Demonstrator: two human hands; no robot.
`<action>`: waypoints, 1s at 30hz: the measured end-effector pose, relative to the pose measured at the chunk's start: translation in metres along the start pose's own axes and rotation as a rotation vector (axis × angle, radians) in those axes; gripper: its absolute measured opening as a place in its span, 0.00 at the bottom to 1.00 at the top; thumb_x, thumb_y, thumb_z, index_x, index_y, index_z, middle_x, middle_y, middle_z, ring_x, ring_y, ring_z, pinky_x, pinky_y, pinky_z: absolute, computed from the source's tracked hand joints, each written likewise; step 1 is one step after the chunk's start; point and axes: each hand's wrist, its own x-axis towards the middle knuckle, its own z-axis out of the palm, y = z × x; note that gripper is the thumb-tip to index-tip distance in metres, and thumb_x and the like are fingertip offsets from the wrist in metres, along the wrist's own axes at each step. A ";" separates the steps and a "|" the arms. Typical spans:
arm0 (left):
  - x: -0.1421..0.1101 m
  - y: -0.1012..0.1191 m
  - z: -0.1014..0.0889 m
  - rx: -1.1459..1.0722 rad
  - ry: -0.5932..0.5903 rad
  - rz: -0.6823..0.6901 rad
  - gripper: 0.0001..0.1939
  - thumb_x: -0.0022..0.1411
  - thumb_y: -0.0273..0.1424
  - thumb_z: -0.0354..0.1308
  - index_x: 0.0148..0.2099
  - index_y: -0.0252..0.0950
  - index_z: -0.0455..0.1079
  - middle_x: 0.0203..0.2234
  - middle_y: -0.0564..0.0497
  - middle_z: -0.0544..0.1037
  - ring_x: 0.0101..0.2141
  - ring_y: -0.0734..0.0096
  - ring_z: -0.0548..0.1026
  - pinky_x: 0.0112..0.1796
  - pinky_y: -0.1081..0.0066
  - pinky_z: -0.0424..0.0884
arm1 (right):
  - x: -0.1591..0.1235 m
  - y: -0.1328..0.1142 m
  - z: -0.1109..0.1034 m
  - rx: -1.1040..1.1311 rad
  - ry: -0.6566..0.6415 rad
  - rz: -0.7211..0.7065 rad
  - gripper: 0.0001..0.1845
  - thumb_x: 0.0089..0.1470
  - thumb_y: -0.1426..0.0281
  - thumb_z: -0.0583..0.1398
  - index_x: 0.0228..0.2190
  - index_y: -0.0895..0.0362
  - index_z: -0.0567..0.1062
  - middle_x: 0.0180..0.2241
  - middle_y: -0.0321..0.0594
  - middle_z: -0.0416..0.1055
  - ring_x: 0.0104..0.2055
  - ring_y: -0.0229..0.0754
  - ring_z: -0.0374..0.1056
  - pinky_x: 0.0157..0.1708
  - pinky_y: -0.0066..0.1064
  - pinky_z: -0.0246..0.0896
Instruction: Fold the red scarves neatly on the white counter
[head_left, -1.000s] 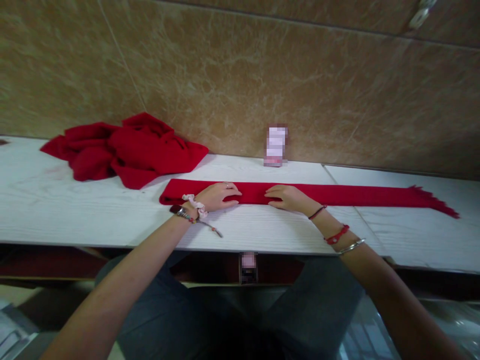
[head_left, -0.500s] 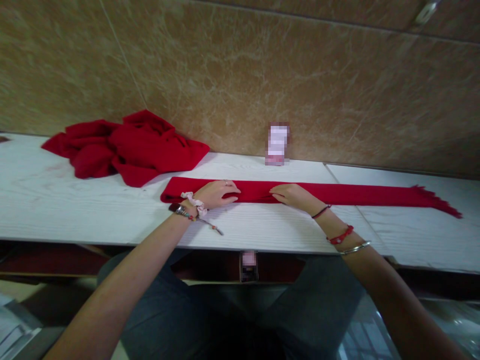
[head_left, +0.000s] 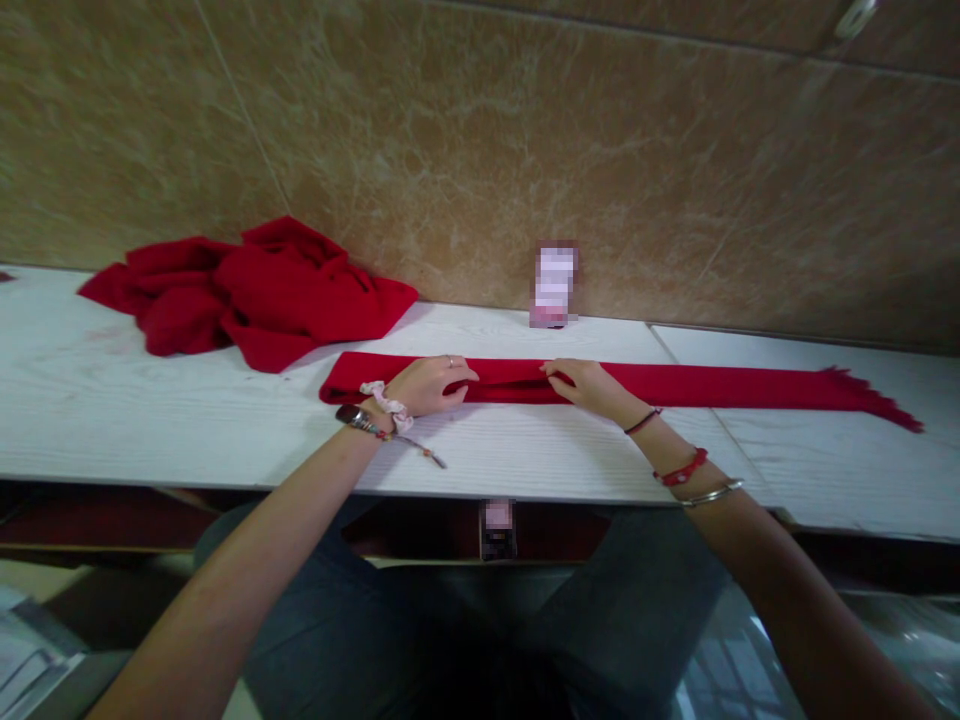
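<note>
A red scarf [head_left: 720, 387], folded into a long narrow strip, lies along the white tabletop, its fringed end at the right. My left hand [head_left: 429, 385] is over the left part of the strip, fingers curled with the thumb below, pinching the fabric. Some way to the right, my right hand [head_left: 591, 388] grips the same scarf between thumb and fingertips. Between the hands an upper layer is raised slightly, with a dark gap under it. Behind the scarf's left end sits a crumpled red cloth [head_left: 292, 295].
The white table [head_left: 187, 430] runs along a brown marbled wall [head_left: 480, 150]. A blurred-out upright item [head_left: 555, 285] leans against that wall behind the scarf. Another blurred item [head_left: 498, 530] shows below the table's front edge, above my legs.
The fingers of both hands have drawn up a little, and the top layer between them has lifted, opening a dark gap. The crumpled cloth has stayed put.
</note>
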 end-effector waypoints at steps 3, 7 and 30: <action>0.000 0.000 -0.001 -0.010 0.035 0.009 0.10 0.58 0.26 0.48 0.38 0.33 0.70 0.32 0.49 0.73 0.34 0.71 0.71 0.38 0.72 0.67 | -0.001 -0.001 -0.001 0.044 -0.030 -0.053 0.08 0.51 0.75 0.53 0.30 0.57 0.72 0.39 0.44 0.74 0.44 0.43 0.69 0.43 0.34 0.63; -0.001 0.001 -0.004 -0.018 0.015 0.033 0.10 0.58 0.26 0.47 0.37 0.34 0.70 0.31 0.50 0.73 0.32 0.72 0.71 0.36 0.73 0.67 | -0.001 -0.002 -0.003 0.071 -0.085 -0.085 0.07 0.50 0.76 0.53 0.27 0.57 0.71 0.39 0.45 0.74 0.47 0.43 0.67 0.45 0.35 0.62; 0.000 0.006 -0.003 -0.049 -0.041 0.028 0.11 0.57 0.26 0.45 0.35 0.34 0.69 0.29 0.50 0.72 0.30 0.73 0.69 0.34 0.73 0.65 | -0.001 -0.001 -0.005 0.110 -0.142 -0.029 0.06 0.51 0.74 0.54 0.28 0.56 0.72 0.40 0.42 0.73 0.45 0.41 0.68 0.45 0.37 0.62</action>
